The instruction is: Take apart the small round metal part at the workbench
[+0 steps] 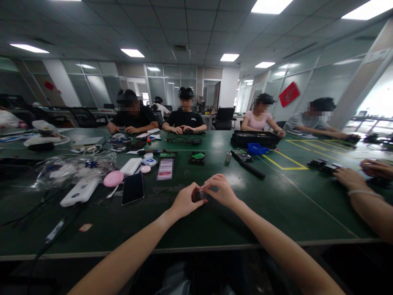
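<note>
In the head view, a small silvery cylinder (202, 196) stands upright at the middle of the green table, its kind too small to make out. The thumb and fingers of my left hand (186, 200) curl closed around its side. My right hand (221, 189) pinches at its top with fingertips and thumb; whether a separate small part is between them cannot be seen. Beyond my right hand stands a similar grey cylinder (228, 156). Farther off lies an open hard drive (197, 157) with a green circuit board.
To the left lie a dark tablet (133, 189), a white power bank (80, 191), a pink disc (113, 178) and clear plastic bags. A black bar (252, 169) and a blue tray (257, 148) are at right. Co-workers sit across; another person's hand (350, 176) works at far right.
</note>
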Demonstrator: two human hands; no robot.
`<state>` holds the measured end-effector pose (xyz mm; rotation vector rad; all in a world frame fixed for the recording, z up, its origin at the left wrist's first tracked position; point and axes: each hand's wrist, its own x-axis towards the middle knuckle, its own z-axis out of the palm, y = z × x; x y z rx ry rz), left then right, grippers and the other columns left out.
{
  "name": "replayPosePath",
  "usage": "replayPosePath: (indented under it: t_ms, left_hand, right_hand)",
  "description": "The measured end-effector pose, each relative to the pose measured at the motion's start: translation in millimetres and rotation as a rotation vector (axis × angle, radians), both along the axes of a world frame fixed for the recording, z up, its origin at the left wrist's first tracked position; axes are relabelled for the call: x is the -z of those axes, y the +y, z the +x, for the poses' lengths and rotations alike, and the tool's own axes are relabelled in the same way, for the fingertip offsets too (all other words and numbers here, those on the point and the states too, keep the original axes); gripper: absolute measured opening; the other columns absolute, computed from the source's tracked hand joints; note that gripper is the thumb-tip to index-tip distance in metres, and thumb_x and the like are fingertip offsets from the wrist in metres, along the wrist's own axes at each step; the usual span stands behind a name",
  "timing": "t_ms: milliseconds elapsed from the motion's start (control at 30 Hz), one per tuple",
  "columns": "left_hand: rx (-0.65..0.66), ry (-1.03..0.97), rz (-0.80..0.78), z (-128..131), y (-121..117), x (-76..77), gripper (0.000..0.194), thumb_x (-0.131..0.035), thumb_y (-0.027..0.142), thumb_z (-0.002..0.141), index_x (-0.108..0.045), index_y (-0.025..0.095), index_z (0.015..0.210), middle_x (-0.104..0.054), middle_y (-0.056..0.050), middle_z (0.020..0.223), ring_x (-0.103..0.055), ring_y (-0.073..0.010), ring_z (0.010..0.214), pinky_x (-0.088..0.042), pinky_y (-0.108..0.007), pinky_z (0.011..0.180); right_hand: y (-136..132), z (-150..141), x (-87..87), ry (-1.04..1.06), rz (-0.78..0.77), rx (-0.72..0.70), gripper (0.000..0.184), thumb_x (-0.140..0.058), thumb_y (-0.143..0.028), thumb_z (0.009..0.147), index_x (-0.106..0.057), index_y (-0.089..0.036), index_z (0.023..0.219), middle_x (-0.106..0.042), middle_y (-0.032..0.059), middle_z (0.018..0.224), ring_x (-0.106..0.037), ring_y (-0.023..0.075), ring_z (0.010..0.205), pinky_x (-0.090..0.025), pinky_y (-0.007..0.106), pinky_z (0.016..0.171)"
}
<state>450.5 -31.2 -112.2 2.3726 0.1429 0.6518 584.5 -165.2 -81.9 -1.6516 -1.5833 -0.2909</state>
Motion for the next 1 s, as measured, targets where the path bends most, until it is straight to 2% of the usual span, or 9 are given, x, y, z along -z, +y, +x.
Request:
replayPosePath:
  t_ms: [133,300,467,567,667,800,1000]
  left_hand:
    - [0.018,-0.017,-0.008,0.4,0.9,1.2,0.034,-0.072,0.043,0.069,-0.055,0.021,0.089,-0.058,0.003,0.074,-0.053,-0.0141,0.061,-0.040,-0.024,0.056]
    - [0.003,-0.009,-0.002,0.2,0.3,1.0,0.034,-0.072,0.043,0.070,-0.055,0.021,0.089,-0.058,0.003,0.073,-0.053,-0.0145,0.061,-0.041,-0.025,0.057]
    - [0.014,-0.024,0.014,0.2,0.4,0.6,0.033,-0.072,0.041,0.070,-0.054,0.021,0.088,-0.058,0.003,0.074,-0.053,-0.0139,0.061,-0.040,-0.024,0.056]
    - [0.005,-0.021,0.017,0.2,0.7,0.7,0.034,-0.072,0.042,0.069,-0.054,0.021,0.088,-0.057,0.003,0.074,-0.052,-0.0138,0.060,-0.039,-0.024,0.055]
    - [0.007,-0.013,0.013,-0.3,0.4,0.3,0.034,-0.072,0.041,0.070,-0.054,0.021,0.090,-0.058,0.003,0.075,-0.053,-0.0139,0.061,-0.039,-0.024,0.055]
    - [-0.011,-0.005,0.028,-1.1,-0.5,-0.8,0.032,-0.071,0.040,0.071,-0.054,0.021,0.090,-0.060,0.002,0.078,-0.054,-0.0142,0.061,-0.039,-0.024,0.055]
    - [-0.057,-0.003,0.073,-1.0,-1.7,-2.4,0.030,-0.071,0.041,0.070,-0.056,0.022,0.089,-0.060,0.001,0.076,-0.055,-0.0159,0.062,-0.039,-0.025,0.055]
  right_hand:
    - [-0.5,-2.0,-1.5,0.011,0.016,-0.033,0.003,-0.069,-0.022,0.077,-0.069,-0.024,0.078,-0.073,0.0001,0.082,-0.064,0.0174,0.078,-0.037,0.038,0.087]
    - [-2.6,-5.9,-1.4,0.143,0.018,-0.014,0.005,-0.071,-0.024,0.075,-0.067,-0.020,0.074,-0.073,0.0025,0.087,-0.067,0.0194,0.082,-0.039,0.041,0.090]
    - [-0.1,-6.2,3.7,0.400,0.028,-0.064,0.025,-0.072,-0.029,0.073,-0.064,-0.020,0.094,-0.073,0.0046,0.084,-0.070,0.0200,0.078,-0.053,0.035,0.077]
    - [2.4,-4.4,3.6,0.559,0.086,-0.070,0.035,-0.073,-0.032,0.072,-0.058,-0.019,0.101,-0.074,0.0045,0.078,-0.071,0.0212,0.078,-0.055,0.035,0.077]
    - [2.1,2.3,1.5,0.611,0.135,-0.013,0.037,-0.073,-0.033,0.072,-0.056,-0.018,0.102,-0.074,0.0050,0.078,-0.071,0.0218,0.079,-0.055,0.036,0.078]
    - [-2.7,19.3,3.7,0.464,0.014,0.054,0.028,-0.071,-0.028,0.072,-0.061,-0.018,0.096,-0.074,0.0031,0.076,-0.071,0.0204,0.074,-0.054,0.034,0.075]
    - [-8.2,40.0,15.4,0.273,-0.354,0.025,0.019,-0.069,-0.018,0.069,-0.069,-0.021,0.088,-0.073,-0.0008,0.071,-0.070,0.0172,0.067,-0.052,0.026,0.066]
